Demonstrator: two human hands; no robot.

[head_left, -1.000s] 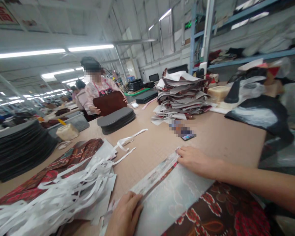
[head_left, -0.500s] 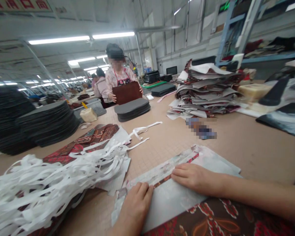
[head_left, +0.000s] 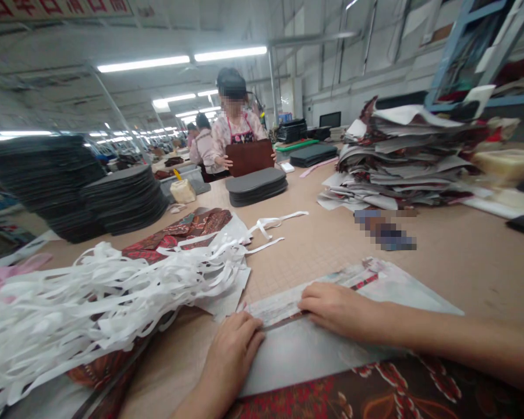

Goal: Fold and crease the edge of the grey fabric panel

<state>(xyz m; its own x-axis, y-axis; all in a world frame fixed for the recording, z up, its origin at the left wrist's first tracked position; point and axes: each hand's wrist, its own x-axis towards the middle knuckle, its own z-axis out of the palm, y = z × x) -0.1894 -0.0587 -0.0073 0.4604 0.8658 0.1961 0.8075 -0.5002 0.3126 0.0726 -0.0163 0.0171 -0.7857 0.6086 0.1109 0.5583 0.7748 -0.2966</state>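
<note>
A fabric piece [head_left: 283, 361] lies before me with its whitish backing up and one long edge folded over in a strip. At the strip's near end, my left hand [head_left: 236, 343] is closed on the fold with bent fingers. My right hand [head_left: 338, 308] grips the same strip farther along, its fingers close together and the tips over the seam. A bit of red and dark print shows beyond my right hand. Under the piece, dark brown fabric with a red flower print [head_left: 375, 390] reaches the front edge. My fingertips hide part of the fold.
White tapes [head_left: 113, 308] lie heaped at left over printed fabric. Dark oval-ended sheets [head_left: 124, 201] stand stacked behind them. A layered fabric pile [head_left: 402, 157] sits at back right. Across the table a person [head_left: 240, 131] holds a brown panel [head_left: 251, 158] behind a grey stack [head_left: 256, 186].
Between my hands the printed stripe is now nearly covered by the folded strip. My right hand has shifted slightly towards my left along it. The view has swung left.
</note>
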